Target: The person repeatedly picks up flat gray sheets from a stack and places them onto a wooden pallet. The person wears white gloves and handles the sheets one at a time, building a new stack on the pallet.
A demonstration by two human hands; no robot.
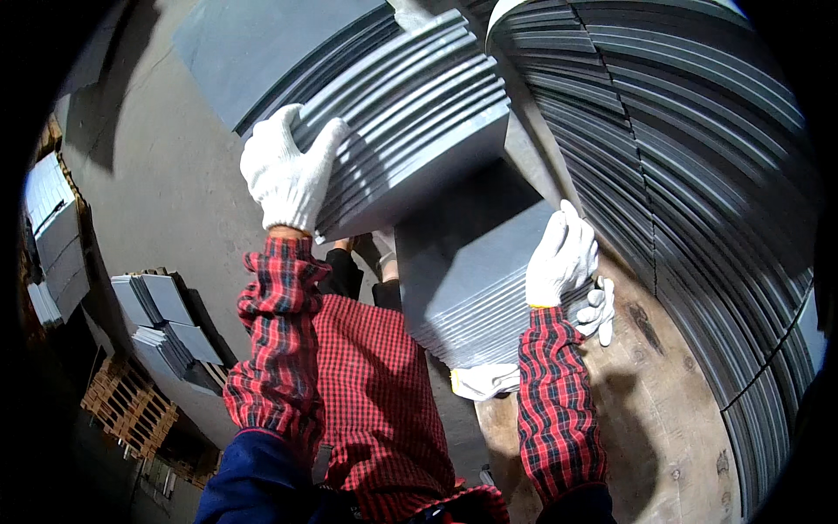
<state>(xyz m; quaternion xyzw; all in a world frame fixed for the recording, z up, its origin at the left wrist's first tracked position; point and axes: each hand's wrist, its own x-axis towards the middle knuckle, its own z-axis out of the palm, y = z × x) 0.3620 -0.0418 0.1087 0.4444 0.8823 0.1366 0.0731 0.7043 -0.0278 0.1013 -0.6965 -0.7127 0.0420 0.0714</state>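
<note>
My left hand (292, 170), in a white knit glove, grips the left end of a row of grey flat tiles (419, 113). Its thumb lies across the tile edges, and its fingertips are partly hidden. These tiles stand on edge, tilted, and cast a shadow over a lower stack of grey tiles (471, 253). My right hand (559, 258), also white-gloved, is at the right edge of that lower stack, fingers extended close together and nothing visible in them. Just beneath my right wrist lies a loose white glove (595, 313). Another white glove (484, 382) rests by the stack's near edge.
A long curved row of grey tiles (672, 157) fills the right side. Under it spreads a plywood board (672, 375). More tiles (271, 52) lie at the far left. Smaller tile stacks (166, 306) and a wooden pallet (131, 406) stand on the concrete floor (166, 192).
</note>
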